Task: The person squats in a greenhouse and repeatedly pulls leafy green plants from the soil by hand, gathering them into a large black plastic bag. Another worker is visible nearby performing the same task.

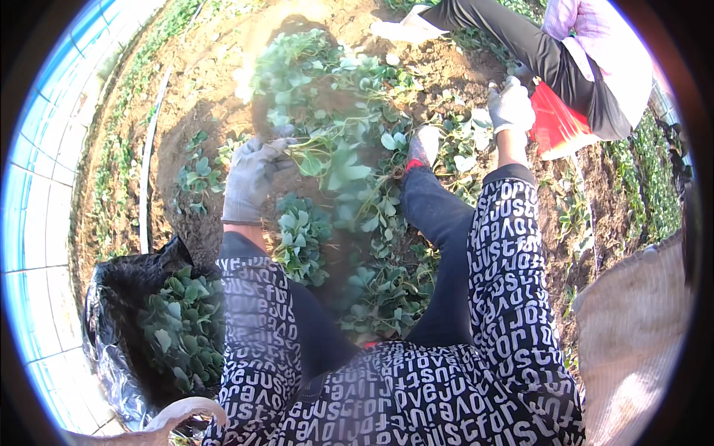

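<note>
My left hand (254, 175), in a grey knit glove, pinches the thin stems of a leafy strawberry seedling (312, 156); its leaves point to the right. Out to the right, my gloved right hand (510, 106) is raised with curled fingers beside a red plastic bag (558, 122); whether it holds anything is unclear. Between my legs lies a loose heap of strawberry plants (385, 206), partly blurred by a smear on the view. A neat bunch of seedlings (301, 237) rests on the soil just below my left hand.
At lower left, a black plastic bag (111, 334) holds packed seedlings (184, 329). Another person (597, 50) sits at upper right, a leg stretched across the soil. A white drip line (150, 156) runs along the left. Pale woven sacking (630, 329) lies at lower right.
</note>
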Demonstrator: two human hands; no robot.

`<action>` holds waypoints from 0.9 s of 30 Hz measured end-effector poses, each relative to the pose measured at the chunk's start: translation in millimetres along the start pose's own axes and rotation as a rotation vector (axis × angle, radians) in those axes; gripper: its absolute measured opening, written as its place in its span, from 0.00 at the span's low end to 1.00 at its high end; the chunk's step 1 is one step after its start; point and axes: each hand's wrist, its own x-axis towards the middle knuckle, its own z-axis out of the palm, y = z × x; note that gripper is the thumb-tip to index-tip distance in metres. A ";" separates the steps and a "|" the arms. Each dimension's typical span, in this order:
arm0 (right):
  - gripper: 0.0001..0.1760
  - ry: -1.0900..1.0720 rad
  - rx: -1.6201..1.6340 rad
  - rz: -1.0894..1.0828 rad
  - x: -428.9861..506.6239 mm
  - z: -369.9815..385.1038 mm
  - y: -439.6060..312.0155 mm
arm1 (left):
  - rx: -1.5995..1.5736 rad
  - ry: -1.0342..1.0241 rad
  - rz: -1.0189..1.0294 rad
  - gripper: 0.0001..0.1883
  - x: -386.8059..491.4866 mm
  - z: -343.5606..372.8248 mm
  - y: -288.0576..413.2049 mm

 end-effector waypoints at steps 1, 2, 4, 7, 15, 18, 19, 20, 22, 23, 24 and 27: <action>0.21 -0.031 -0.017 -0.068 -9.1 -10.1 -9.4 | 0.016 -0.038 0.016 0.16 0.3 -0.2 -0.4; 0.20 -0.173 0.137 -0.161 -12.3 -11.2 -25.5 | 0.039 -0.068 0.033 0.17 -1.3 -3.3 1.2; 0.22 -0.453 0.426 -0.360 -16.0 -23.7 -48.2 | 0.050 -0.145 0.052 0.17 1.7 5.4 -1.3; 0.23 -0.993 0.817 -0.611 -54.7 -48.5 -116.4 | 0.067 -0.202 0.045 0.17 0.2 12.2 -10.0; 0.21 -1.061 0.777 -0.969 -105.9 -47.7 -151.4 | 0.309 -0.297 0.212 0.16 2.0 21.7 -9.5; 0.16 -1.015 0.765 -0.963 -96.0 -53.3 -147.2 | 0.763 -0.383 0.525 0.14 7.2 10.3 -8.4; 0.15 -1.069 0.755 -0.890 -94.8 -61.2 -150.7 | 0.766 -0.380 0.493 0.14 6.7 5.3 -9.9; 0.12 -0.972 0.808 -0.939 -98.4 -57.5 -152.9 | 0.769 -0.375 0.463 0.13 5.4 -0.1 -10.3; 0.13 -1.065 0.834 -0.840 -94.7 -57.7 -150.6 | 0.760 -0.379 0.383 0.13 6.4 1.4 -14.2; 0.13 -1.109 0.850 -0.791 -92.3 -58.0 -150.4 | 0.710 -0.369 0.319 0.13 6.1 2.9 -16.3; 0.13 -1.124 0.871 -0.777 -89.5 -59.1 -149.8 | 0.658 -0.357 0.259 0.13 6.1 5.2 -17.9; 0.13 -1.151 0.927 -0.755 -83.5 -61.2 -150.9 | 0.451 -0.327 0.124 0.14 0.9 12.9 -19.2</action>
